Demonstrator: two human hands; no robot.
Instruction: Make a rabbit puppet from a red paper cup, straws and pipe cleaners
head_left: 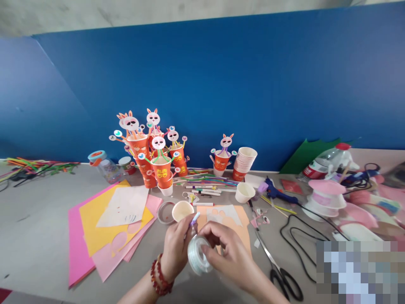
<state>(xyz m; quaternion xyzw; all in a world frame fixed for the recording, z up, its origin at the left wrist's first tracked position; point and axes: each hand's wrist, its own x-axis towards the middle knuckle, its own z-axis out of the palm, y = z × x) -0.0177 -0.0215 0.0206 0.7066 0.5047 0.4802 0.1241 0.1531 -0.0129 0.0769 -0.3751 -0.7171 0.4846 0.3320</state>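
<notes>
My left hand (175, 249), with a red bead bracelet at the wrist, is closed around a small purple-tipped object next to a white paper cup (182, 210). My right hand (229, 249) pinches a roll of clear tape (198, 254) held between both hands, above an orange paper sheet (242, 219). Both hands hover low over the grey table (38, 236).
Pink and yellow paper sheets (104, 228) lie at the left. Orange cup rabbit figures (155, 156) stand at the back by a stack of cups (244, 162). Markers (205, 190), a blue glue gun (278, 195), black scissors (278, 270), a black cord and plates sit at the right.
</notes>
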